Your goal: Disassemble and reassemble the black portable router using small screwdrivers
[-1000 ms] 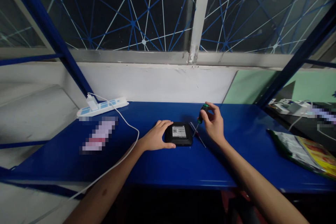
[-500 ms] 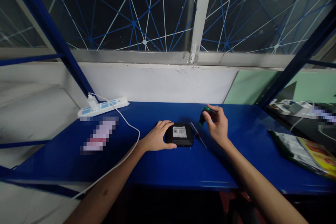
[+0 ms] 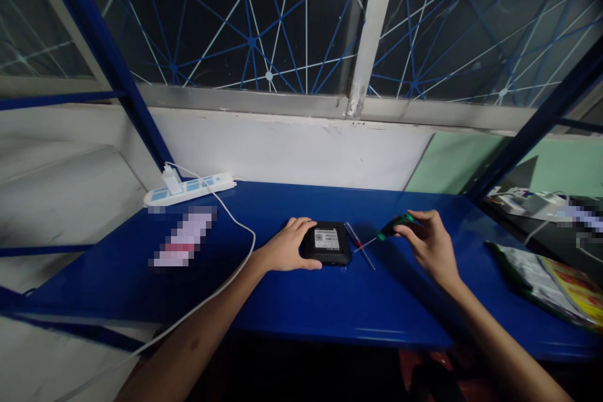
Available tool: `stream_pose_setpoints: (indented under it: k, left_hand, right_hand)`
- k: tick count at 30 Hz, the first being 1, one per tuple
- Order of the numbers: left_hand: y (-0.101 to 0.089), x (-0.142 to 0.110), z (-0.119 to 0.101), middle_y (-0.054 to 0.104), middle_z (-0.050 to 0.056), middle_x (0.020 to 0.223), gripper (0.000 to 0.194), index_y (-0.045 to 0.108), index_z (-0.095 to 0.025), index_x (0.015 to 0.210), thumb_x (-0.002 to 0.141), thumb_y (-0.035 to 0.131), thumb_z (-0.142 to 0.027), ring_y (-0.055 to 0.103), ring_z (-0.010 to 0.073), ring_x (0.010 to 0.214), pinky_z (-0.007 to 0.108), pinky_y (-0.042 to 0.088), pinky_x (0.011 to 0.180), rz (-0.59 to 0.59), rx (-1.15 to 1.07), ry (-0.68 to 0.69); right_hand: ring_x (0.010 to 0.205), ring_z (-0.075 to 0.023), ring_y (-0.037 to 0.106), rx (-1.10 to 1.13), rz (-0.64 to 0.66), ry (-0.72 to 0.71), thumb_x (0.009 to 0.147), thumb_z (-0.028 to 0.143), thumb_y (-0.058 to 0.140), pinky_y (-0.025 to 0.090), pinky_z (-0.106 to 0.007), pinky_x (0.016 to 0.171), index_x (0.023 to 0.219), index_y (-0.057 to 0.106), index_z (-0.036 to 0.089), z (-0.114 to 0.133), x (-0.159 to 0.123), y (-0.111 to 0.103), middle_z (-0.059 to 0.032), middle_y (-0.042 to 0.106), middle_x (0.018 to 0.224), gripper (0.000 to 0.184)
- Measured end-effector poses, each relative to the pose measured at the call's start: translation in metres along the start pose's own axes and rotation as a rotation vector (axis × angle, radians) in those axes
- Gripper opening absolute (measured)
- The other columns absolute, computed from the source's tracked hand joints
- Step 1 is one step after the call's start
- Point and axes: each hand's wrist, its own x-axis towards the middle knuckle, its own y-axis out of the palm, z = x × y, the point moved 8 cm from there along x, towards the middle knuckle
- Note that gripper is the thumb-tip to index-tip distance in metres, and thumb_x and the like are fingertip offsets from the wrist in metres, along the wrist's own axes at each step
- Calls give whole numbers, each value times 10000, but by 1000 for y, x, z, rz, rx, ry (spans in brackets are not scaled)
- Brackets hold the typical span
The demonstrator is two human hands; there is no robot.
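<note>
1. Dark window (image 3: 226, 19), crossed by blue and pale lines, high beyond the fingers of both hands. Below it, scuffed white wall (image 3: 282, 147); beyond the right fingers and off to the right, green board (image 3: 456, 160).
2. Glossy blue table (image 3: 282, 295) under both hands, stretching past the fingertips to the wall. Blue posts (image 3: 97, 31) well to either side.
3. Well right of the right fingers, near the table's right edge: shiny packet (image 3: 546, 279), yellow and silver.
4. Well left of the left fingers: white power strip (image 3: 198, 186), charger (image 3: 171, 179) plugged in, white cable (image 3: 255, 236) trailing across the left forearm. Nearer the left hand, pixelated patch (image 3: 188, 235), not identifiable.
5. Left hand (image 3: 285, 248) spread wide around the left side of a black box (image 3: 328, 245); thumb at near edge, fingertips at far edge. Box flat on the table, label up.
6. Right hand (image 3: 433, 248) pinched narrow on a green-and-black screwdriver (image 3: 396, 225); shaft slanting down-left, tip just beside the box. Contact unclear.
7. Between box and right fingers: red-banded screwdriver (image 3: 359, 243), lying flat.
8. Versus half a second ago: right hand farther right and nearer the body, held screwdriver lowered from steep to shallow tilt; left grip unchanged.
</note>
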Motion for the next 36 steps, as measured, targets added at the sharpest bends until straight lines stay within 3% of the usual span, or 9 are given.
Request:
stream_pose_setpoints:
  k: [4, 7, 9, 12, 18, 25, 36]
  left_hand:
    - [0, 0, 0, 383, 128, 1495, 1003, 348, -275, 1493, 673, 745, -694, 336, 405, 1365, 601, 362, 1095, -4, -3, 13]
    - [1, 1, -1, 381, 126, 1491, 999, 350, -270, 1484, 670, 747, -692, 338, 400, 1363, 591, 361, 1099, 4, 1, 10]
    - [0, 1, -2, 384, 125, 1486, 998, 353, -261, 1477, 668, 752, -687, 343, 392, 1360, 581, 360, 1104, 5, 0, 7]
    - [-1, 1, -4, 401, 125, 1470, 990, 361, -263, 1467, 661, 762, -673, 357, 390, 1346, 579, 375, 1089, 5, -14, 2]
    - [-4, 0, -7, 419, 124, 1444, 1009, 334, -279, 1477, 648, 775, -651, 370, 402, 1339, 597, 372, 1072, -5, -29, -3]
    - [-4, 0, -7, 415, 133, 1448, 1020, 315, -260, 1474, 649, 793, -622, 364, 395, 1341, 578, 372, 1086, 3, -18, -17]
    - [-3, -1, -4, 394, 163, 1421, 1120, 230, -240, 1508, 620, 796, -623, 383, 426, 1335, 590, 400, 1052, 29, -30, -97]
  right_hand:
    - [678, -232, 707, -174, 66, 74, 732, 573, 764, 567, -339, 627, 980, 527, 229, -23, -23, -22, -32, 702, 751, 486]
    - [692, -238, 708, -326, 94, 91, 770, 618, 699, 563, -336, 620, 1019, 583, 227, -24, -43, -32, -46, 722, 792, 478]
    - [813, -252, 729, -403, 175, 51, 828, 601, 645, 575, -354, 713, 1054, 647, 241, -16, -54, -29, -71, 752, 943, 425]
    - [876, -267, 739, -443, 201, -19, 845, 591, 633, 580, -368, 772, 989, 688, 253, -2, -63, -26, -71, 766, 982, 372]
    - [748, -239, 718, -456, 287, -143, 866, 526, 651, 563, -334, 644, 892, 632, 275, 16, -74, -7, -39, 728, 862, 253]
    - [760, -220, 722, -488, 333, -259, 920, 470, 606, 567, -315, 669, 1034, 685, 264, 35, -63, 2, -62, 698, 917, 248]
    - [731, -206, 695, -535, 444, -246, 945, 498, 547, 549, -313, 646, 1081, 704, 279, 40, -41, 7, -58, 682, 916, 302]
